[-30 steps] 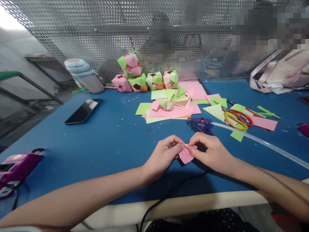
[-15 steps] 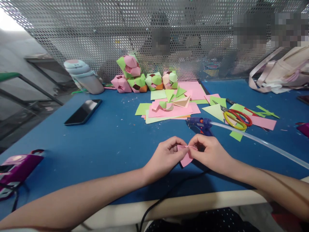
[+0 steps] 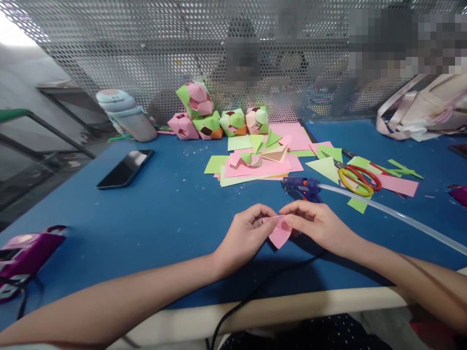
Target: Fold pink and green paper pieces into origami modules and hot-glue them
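A small folded piece of pink paper [image 3: 280,235] is pinched between both hands, low over the front of the blue table [image 3: 160,218]. My left hand [image 3: 250,233] grips its left side between thumb and fingers. From the other side, my right hand [image 3: 317,223] holds the upper right edge with thumb and fingertips. Just beyond the right hand lies a blue glue gun [image 3: 302,187], a long clear glue stick [image 3: 394,214] running out of its back. Scissors [image 3: 359,180] with red and yellow handles rest on paper scraps to the right.
Coloured paper sheets [image 3: 255,170] are piled mid-table. Behind them folded paper balls [image 3: 206,124] stand against a perforated metal screen [image 3: 146,58]. A phone [image 3: 126,170], a bottle [image 3: 127,116] and a purple pouch [image 3: 32,257] are on the left, a bag [image 3: 426,107] at the back right.
My right hand has shifted slightly right, its fingers straighter along the paper's upper edge. More of the pink paper's face shows, and it has moved a little left.
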Motion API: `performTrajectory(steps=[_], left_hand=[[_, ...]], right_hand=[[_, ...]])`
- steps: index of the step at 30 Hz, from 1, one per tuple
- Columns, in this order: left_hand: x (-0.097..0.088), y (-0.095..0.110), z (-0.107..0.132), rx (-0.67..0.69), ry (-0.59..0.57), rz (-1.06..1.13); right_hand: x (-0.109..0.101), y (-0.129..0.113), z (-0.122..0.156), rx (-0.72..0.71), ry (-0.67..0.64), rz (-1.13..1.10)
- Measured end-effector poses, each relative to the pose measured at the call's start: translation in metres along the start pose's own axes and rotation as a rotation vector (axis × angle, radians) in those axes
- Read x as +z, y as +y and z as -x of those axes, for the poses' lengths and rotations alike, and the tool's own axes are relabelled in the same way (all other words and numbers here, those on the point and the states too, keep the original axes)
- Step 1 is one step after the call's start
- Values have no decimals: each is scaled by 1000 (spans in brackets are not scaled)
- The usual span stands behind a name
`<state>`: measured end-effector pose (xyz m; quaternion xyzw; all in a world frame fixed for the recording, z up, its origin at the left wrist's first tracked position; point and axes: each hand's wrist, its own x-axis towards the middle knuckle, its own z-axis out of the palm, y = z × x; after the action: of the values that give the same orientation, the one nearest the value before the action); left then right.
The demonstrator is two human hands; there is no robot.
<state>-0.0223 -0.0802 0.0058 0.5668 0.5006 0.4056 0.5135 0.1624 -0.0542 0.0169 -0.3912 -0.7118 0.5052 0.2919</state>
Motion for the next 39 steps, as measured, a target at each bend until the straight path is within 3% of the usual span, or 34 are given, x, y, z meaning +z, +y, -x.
performTrajectory(steps=[5, 9, 12, 21, 30, 39], left_hand=[[4, -2, 1, 11, 36, -39], [7, -3, 3, 29, -30, -32], [7, -3, 4, 45, -75, -27], [4, -4, 3, 163, -22, -197], [6, -8, 2, 106, -26, -223], [4, -4, 2, 70, -57, -115]], right_hand=[[6, 4, 2, -174, 117, 241], [9, 11, 4, -373, 157, 371], [9, 14, 5, -440, 153, 411], [9, 10, 6, -454, 137, 447], [16, 20, 6, -547, 160, 658], [14, 14, 5, -484, 159, 538]])
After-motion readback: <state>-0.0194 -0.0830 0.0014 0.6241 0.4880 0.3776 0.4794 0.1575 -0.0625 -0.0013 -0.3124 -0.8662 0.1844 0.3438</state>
